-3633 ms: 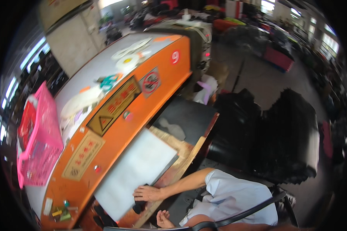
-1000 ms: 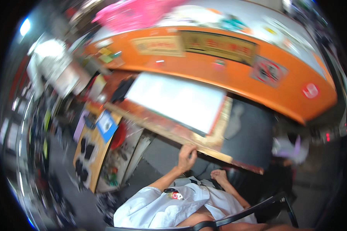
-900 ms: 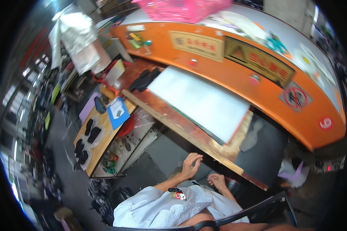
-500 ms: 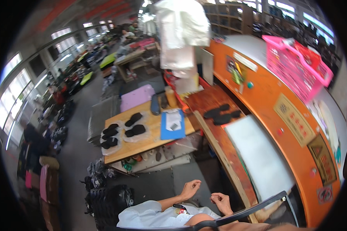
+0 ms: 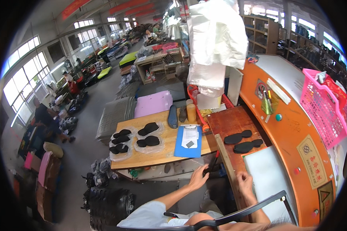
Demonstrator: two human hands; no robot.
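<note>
My left hand [image 5: 198,178] reaches forward below the light wooden table [image 5: 162,154]. Its fingertips touch the lower end of a slim dark tool with a red tip [image 5: 213,163]; the grip itself is too small to make out. My right hand [image 5: 245,182] rests with bent fingers on the front edge of the brown worktop [image 5: 227,123], with nothing in it. Two black insole pieces [image 5: 243,141] lie on that worktop, just beyond a white sheet [image 5: 266,175].
Black sole pieces in clear bags [image 5: 133,138] and a blue clipboard [image 5: 189,141] lie on the wooden table. An orange machine counter [image 5: 293,131] curves along the right, bearing a pink basket [image 5: 322,109]. White plastic [image 5: 216,42] hangs ahead. Dark bundles [image 5: 108,200] cover the floor at left.
My view has swung from the orange counter and white sheet round to the left, bringing the wooden table and hall into sight. Both hands have stayed at the worktop's front edge.
</note>
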